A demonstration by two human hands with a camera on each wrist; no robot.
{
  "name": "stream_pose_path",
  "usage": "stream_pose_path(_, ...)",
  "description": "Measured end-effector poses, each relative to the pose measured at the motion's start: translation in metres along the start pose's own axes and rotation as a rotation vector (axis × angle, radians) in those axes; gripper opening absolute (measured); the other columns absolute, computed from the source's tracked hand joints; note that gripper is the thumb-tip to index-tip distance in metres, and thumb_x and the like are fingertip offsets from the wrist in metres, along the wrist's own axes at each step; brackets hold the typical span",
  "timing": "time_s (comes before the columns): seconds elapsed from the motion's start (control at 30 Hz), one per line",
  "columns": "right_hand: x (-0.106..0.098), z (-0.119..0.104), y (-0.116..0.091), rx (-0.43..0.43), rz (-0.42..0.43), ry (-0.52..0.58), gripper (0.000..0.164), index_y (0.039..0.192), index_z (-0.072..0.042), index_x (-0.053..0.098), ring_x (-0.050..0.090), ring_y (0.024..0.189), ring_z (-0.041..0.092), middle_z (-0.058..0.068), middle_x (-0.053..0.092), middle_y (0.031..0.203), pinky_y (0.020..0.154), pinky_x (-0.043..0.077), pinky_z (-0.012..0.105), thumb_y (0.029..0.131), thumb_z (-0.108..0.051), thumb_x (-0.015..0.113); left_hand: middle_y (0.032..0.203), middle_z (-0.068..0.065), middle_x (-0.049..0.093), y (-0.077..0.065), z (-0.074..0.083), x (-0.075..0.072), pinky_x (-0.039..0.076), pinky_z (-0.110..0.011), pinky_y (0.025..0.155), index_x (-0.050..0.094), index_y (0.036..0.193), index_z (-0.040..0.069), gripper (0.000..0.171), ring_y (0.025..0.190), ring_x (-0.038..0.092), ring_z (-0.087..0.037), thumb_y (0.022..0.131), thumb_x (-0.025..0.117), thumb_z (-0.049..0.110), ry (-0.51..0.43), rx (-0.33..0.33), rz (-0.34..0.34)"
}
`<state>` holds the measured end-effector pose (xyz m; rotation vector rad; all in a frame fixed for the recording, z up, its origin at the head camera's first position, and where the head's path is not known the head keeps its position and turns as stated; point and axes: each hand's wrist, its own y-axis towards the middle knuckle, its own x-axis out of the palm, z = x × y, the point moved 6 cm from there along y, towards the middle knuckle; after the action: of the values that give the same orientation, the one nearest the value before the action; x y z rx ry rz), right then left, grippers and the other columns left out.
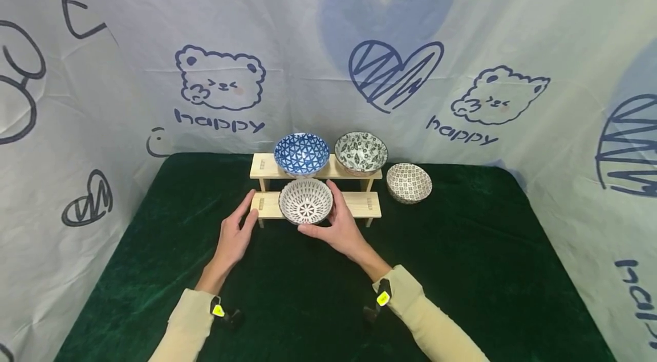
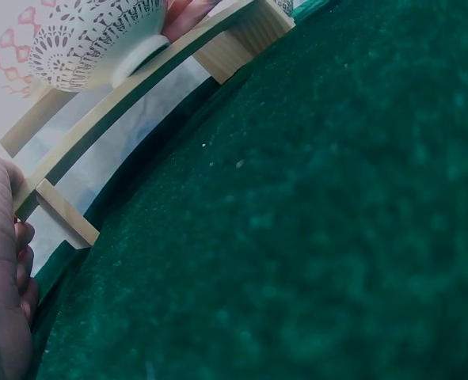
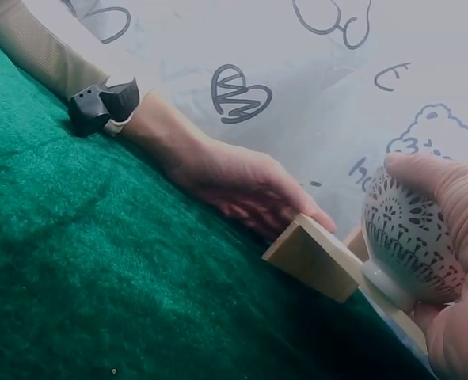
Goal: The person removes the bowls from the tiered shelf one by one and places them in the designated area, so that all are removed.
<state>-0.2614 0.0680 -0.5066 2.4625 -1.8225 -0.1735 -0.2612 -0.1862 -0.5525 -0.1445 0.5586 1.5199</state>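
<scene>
My right hand [image 1: 346, 231] grips a small white bowl [image 1: 306, 201] with a dark radiating pattern, thumb at its front rim and fingers round its right side. That bowl is over the lower step [image 1: 354, 202] of a light wooden two-step stand; its foot shows right at the plank in the left wrist view. My left hand [image 1: 235, 236] holds the left end of this lower step between thumb and fingers. On the upper step [image 1: 263, 163] are a blue patterned bowl [image 1: 301, 154] and a black-and-white floral bowl [image 1: 361, 152].
A small brown-and-cream patterned bowl [image 1: 409, 183] lies tilted on the dark green cloth [image 1: 462, 271], just right of the stand. Behind everything hangs a pale curtain [image 1: 303, 20] printed with hearts and bears.
</scene>
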Motion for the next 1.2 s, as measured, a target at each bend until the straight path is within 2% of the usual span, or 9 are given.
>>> stream_pose_path(0.1, 0.0015, -0.0003, 0.0024, -0.012, 0.011, -0.026, 0.118, 0.167, -0.012, 0.01, 0.038, 0.151, 0.028, 0.012, 0.03, 0.165, 0.124, 0.032, 0.044, 0.081, -0.013, 0.091, 0.167, -0.01, 0.037, 0.0013, 0.0002, -0.0005, 0.027, -0.062, 0.123, 0.036, 0.163, 0.008, 0.056, 0.154, 0.035, -0.035, 0.112, 0.049, 0.029, 0.0, -0.001, 0.003)
stream_pose_path(0.23, 0.0024, -0.001, 0.0021, -0.031, 0.024, -0.058, 0.118, 0.166, -0.014, 0.013, 0.04, 0.148, 0.029, 0.011, 0.033, 0.163, 0.123, 0.034, 0.045, 0.08, -0.015, 0.092, 0.167, -0.011, 0.036, 0.0016, -0.003, 0.0013, 0.027, -0.064, 0.122, 0.036, 0.163, 0.008, 0.056, 0.153, 0.035, -0.036, 0.112, 0.049, 0.029, 0.005, 0.002, 0.0)
stream_pose_path(0.63, 0.0019, 0.0006, 0.0018, -0.039, 0.071, -0.152, 0.115, 0.165, -0.014, 0.021, 0.044, 0.143, 0.03, 0.011, 0.039, 0.16, 0.122, 0.036, 0.05, 0.076, -0.02, 0.094, 0.166, -0.009, 0.038, -0.0008, -0.0026, 0.0021, 0.028, -0.062, 0.123, 0.038, 0.162, 0.008, 0.055, 0.153, 0.037, -0.033, 0.112, 0.049, 0.028, 0.002, 0.0, 0.011)
stream_pose_path(0.83, 0.0016, -0.0005, 0.0004, -0.033, 0.087, -0.204, 0.115, 0.165, -0.011, 0.022, 0.045, 0.142, 0.035, 0.016, 0.042, 0.159, 0.121, 0.036, 0.054, 0.074, -0.013, 0.093, 0.166, -0.01, 0.039, -0.0027, -0.0027, 0.0026, 0.028, -0.062, 0.123, 0.038, 0.162, 0.008, 0.054, 0.152, 0.037, -0.034, 0.112, 0.049, 0.027, 0.005, -0.009, 0.009)
stream_pose_path(1.07, 0.0024, -0.006, 0.0059, -0.011, 0.061, -0.238, 0.115, 0.164, 0.001, 0.016, 0.041, 0.144, 0.045, 0.028, 0.037, 0.159, 0.122, 0.032, 0.059, 0.075, -0.004, 0.09, 0.166, -0.01, 0.038, 0.0, 0.0009, 0.0, 0.028, -0.061, 0.123, 0.038, 0.162, 0.009, 0.054, 0.152, 0.037, -0.034, 0.112, 0.049, 0.027, 0.006, 0.002, 0.017)
stream_pose_path(1.2, 0.0012, -0.0059, 0.0078, -0.018, 0.035, -0.245, 0.12, 0.166, -0.002, 0.01, 0.038, 0.147, 0.042, 0.026, 0.034, 0.162, 0.124, 0.028, 0.057, 0.077, -0.007, 0.09, 0.165, -0.01, 0.039, 0.0011, 0.0012, -0.0004, 0.029, -0.061, 0.123, 0.039, 0.162, 0.01, 0.054, 0.152, 0.038, -0.033, 0.112, 0.05, 0.027, 0.011, 0.003, 0.025)
